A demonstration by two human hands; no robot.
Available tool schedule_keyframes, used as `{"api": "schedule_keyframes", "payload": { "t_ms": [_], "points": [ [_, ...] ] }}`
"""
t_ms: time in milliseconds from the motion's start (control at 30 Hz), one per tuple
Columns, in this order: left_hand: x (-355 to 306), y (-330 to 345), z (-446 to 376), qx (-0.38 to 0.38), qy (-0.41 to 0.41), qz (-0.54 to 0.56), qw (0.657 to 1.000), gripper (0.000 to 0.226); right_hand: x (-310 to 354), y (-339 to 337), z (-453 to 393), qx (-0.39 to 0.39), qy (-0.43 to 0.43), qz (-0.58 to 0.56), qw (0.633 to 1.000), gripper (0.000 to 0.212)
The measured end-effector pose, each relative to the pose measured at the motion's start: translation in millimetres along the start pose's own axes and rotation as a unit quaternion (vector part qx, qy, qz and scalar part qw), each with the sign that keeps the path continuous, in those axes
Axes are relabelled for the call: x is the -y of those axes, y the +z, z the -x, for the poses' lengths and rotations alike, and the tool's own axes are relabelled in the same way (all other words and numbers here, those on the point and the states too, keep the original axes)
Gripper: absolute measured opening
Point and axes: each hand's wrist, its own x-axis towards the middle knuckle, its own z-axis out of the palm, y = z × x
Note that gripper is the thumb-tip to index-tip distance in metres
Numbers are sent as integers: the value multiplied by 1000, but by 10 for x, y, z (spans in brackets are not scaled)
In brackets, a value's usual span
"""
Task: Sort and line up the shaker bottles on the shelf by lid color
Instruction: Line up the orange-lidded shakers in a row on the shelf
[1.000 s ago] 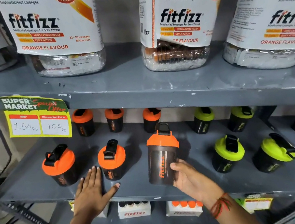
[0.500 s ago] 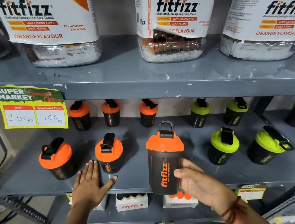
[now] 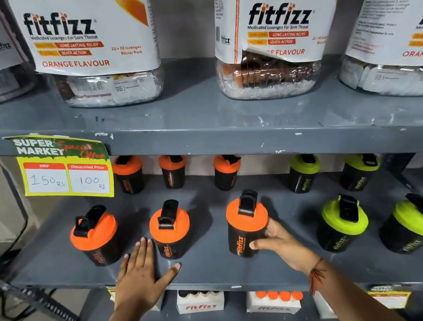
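Black shaker bottles stand in two rows on the grey middle shelf (image 3: 212, 268). Orange-lidded ones fill the left: front bottles at left (image 3: 95, 237) and centre (image 3: 169, 229), three more behind (image 3: 173, 174). Green-lidded bottles (image 3: 344, 221) stand on the right, one (image 3: 415, 224) leaning at the far right. My right hand (image 3: 280, 244) grips the third front orange-lidded bottle (image 3: 246, 222), which rests upright on the shelf. My left hand (image 3: 141, 274) lies flat and open on the shelf's front edge, just beside the centre orange bottle.
Large lozenge jars (image 3: 92, 47) stand on the upper shelf. A price tag (image 3: 66, 171) hangs from its edge at left. Small boxed bottles (image 3: 200, 302) sit on the lower shelf. Cables run along the floor at left.
The orange-lidded bottle in my right hand went from lifted off the front edge down onto the shelf, in line with the other two front orange ones. My left hand stayed put.
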Motion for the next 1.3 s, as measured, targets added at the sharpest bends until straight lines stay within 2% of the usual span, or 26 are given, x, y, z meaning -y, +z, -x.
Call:
{"api": "schedule_keyframes", "payload": {
  "t_ms": [233, 667, 800, 900, 1000, 1067, 1167, 1300],
  "points": [
    [-18, -11, 4, -11, 1, 3, 1000, 109, -114, 39, -211, 54, 37, 45, 997, 76],
    [-10, -18, 21, -8, 0, 16, 1000, 115, -154, -30, -212, 80, 45, 46, 995, 81],
    [-35, -77, 7, 14, -14, 36, 999, 125, -171, -53, -116, 53, 38, 44, 997, 83],
    [-94, -171, 1, 8, -21, 116, 993, 129, -224, 13, -27, 5, 22, 47, 999, 77],
    [-232, -237, 52, -46, -54, 287, 955, 111, -319, 152, 29, -46, 0, 90, 995, 74],
    [-381, -244, 102, -78, -70, 347, 932, 96, -343, 257, 44, -86, -19, 149, 985, 71],
    [-569, -223, 93, -103, -110, 359, 921, 79, -359, 329, -10, -121, -39, 200, 971, 76],
    [-595, -117, 30, -128, -154, 333, 921, 62, -380, 333, -116, -138, -40, 211, 967, 73]
  ]
}}
